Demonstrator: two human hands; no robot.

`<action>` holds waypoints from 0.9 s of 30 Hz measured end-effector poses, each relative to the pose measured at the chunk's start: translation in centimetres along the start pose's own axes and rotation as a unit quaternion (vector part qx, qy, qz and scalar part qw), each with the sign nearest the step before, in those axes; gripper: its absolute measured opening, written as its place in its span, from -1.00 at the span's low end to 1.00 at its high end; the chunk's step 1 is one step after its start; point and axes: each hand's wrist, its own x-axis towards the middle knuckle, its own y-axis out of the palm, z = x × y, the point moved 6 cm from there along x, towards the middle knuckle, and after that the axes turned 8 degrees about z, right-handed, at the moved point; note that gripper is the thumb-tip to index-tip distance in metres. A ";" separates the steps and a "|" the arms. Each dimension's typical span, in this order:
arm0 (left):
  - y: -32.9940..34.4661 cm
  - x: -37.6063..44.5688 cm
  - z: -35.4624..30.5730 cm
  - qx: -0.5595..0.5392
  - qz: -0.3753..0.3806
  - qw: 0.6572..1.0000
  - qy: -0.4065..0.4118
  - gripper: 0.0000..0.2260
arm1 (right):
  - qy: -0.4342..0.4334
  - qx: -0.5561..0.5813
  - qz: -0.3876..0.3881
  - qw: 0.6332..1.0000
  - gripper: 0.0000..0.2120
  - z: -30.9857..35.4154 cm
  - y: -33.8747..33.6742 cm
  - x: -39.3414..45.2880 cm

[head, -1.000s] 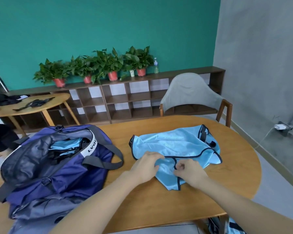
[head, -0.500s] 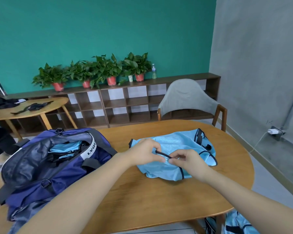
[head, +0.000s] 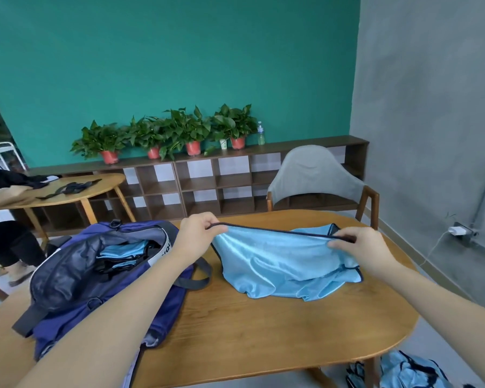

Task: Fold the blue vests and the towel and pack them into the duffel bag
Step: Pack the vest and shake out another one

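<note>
Currently both hands are on one blue vest (head: 280, 264) over the wooden table (head: 263, 331). Left hand (head: 198, 232) pinches the dark-trimmed top edge at its left end, fingers curled round the piping. Right hand (head: 356, 247) pinches the same edge at the right end, thumb on top. Edge is stretched nearly straight between the two hands and lifted off the table; the rest of the vest hangs down and its lower part bunches on the tabletop, wrinkled, not folded flat. Duffel bag (head: 95, 278), navy with grey straps, sits on the table just left of the vest, partly under the left forearm, top open. Folded blue vests (head: 123, 252) are visible inside the opening, with dark trim showing. More light blue fabric (head: 409, 372) lies low beside the table at bottom right; can't tell whether it's vests or the towel. Background: grey-backed chair (head: 317, 175) on the far side of the table, low wooden shelf unit (head: 207, 186) along the teal wall with potted plants (head: 179, 133) and a bottle (head: 261, 134) on top, second round table (head: 67, 191) at left with dark items on it.
</note>
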 end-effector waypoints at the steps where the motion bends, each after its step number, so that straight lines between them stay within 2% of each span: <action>1: -0.3 -0.2 0.2 -0.006 -0.006 1.000 -0.002 -0.90 | -0.005 -0.012 -0.013 1.000 -0.94 -0.1 -0.7 0.1; 5: 0.0 -2.6 0.9 -0.008 0.006 1.000 -0.015 -0.95 | -0.023 -0.055 -0.023 0.998 -0.91 -0.5 -1.6 -0.8; 10: 2.7 -7.9 2.4 -0.002 0.044 0.999 0.002 -0.87 | -0.055 -0.108 0.037 0.992 -0.92 -2.6 -0.1 -4.3; 15: 6.3 -13.1 5.3 0.094 0.121 0.988 0.029 -0.75 | -0.067 -0.172 0.126 0.975 -0.87 -5.9 2.6 -8.3; 20: 8.8 -16.5 6.4 0.222 0.199 0.949 0.104 -0.84 | -0.035 -0.202 0.201 0.958 -0.80 -7.9 4.6 -11.4; 23: 8.7 -16.2 6.1 0.240 0.169 0.949 0.114 -0.78 | -0.036 -0.191 0.184 0.964 -0.77 -7.4 4.8 -11.3; 27: 8.6 -13.2 4.9 0.201 0.118 0.966 0.114 -0.84 | -0.062 -0.193 0.141 0.969 -0.72 -5.6 5.1 -9.1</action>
